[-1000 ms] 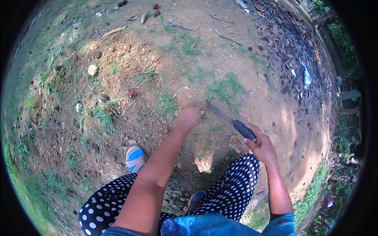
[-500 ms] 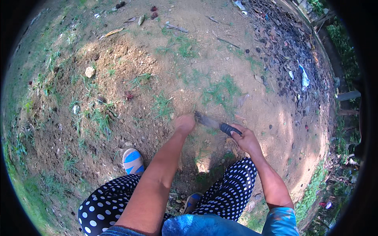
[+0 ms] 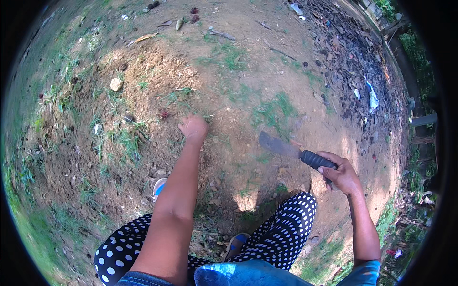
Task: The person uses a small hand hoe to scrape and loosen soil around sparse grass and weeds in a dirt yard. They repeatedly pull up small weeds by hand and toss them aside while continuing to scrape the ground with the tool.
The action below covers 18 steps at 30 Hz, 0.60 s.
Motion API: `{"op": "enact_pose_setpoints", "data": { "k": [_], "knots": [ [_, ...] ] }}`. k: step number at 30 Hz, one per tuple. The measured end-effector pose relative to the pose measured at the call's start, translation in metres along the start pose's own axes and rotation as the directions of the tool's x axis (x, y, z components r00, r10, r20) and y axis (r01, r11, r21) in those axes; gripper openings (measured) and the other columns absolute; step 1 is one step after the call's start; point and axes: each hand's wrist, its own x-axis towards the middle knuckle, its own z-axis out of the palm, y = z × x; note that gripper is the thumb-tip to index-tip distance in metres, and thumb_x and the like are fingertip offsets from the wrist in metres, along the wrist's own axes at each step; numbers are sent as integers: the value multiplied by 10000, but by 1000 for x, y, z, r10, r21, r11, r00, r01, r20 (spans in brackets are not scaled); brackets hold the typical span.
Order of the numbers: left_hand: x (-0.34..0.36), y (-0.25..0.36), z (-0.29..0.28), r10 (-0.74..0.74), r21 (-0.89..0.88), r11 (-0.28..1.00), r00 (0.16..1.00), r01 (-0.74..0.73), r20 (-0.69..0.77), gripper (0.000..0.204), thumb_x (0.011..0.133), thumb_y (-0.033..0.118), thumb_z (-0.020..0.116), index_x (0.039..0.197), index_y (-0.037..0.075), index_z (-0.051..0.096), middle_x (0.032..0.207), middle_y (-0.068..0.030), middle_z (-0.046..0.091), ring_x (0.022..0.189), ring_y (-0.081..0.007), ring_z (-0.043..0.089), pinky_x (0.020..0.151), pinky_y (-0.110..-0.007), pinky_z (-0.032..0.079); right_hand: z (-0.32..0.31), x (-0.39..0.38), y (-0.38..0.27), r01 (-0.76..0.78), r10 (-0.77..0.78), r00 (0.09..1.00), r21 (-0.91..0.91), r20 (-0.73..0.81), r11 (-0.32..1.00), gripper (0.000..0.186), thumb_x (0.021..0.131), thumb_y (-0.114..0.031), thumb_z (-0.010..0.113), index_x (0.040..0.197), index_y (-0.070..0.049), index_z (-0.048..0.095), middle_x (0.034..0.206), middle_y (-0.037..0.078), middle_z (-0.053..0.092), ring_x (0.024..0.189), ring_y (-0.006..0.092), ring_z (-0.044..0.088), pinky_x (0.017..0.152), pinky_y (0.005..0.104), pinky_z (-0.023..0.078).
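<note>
Dirt ground | right hand: closed round knife handle | left hand: grip unclear, grass just beyond, stone farther left

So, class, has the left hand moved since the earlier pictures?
Yes: the left hand has moved left and slightly up the picture, closer to the large pale stone.

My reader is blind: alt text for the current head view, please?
A person's right grip holds a black-handled knife above bare soil; the left grip is near sparse grass. Polka-dot trousers show below.
</note>
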Motion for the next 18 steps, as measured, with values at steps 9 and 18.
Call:
{"op": "enact_pose_setpoints", "data": {
  "k": [9, 18],
  "knots": [
    [-47, 42, 19, 429, -245, 889, 889, -386, 158, 280, 799, 161, 563, 1068, 200, 632, 1257, -58, 500, 1258, -309, 377, 1014, -619, 261, 119, 37, 56, -293, 261, 955, 568, 139, 769, 431, 916, -152, 549, 1337, -109, 466, 636, 39, 567, 427, 128, 535, 349, 249, 414],
    [-18, -30, 33, 158, -44, 985, 977, -166, -141, 311, 742, 142, 597, 1041, 187, 669, 1127, -53, 530, 1118, -292, 434, 978, -546, 301, 52, -14, 36, -136, 101, 988, 354, 117, 925, 379, 892, -108, 576, 1264, -52, 527, 692, 35, 583, 425, 114, 526, 358, 251, 418]
  ]
}}
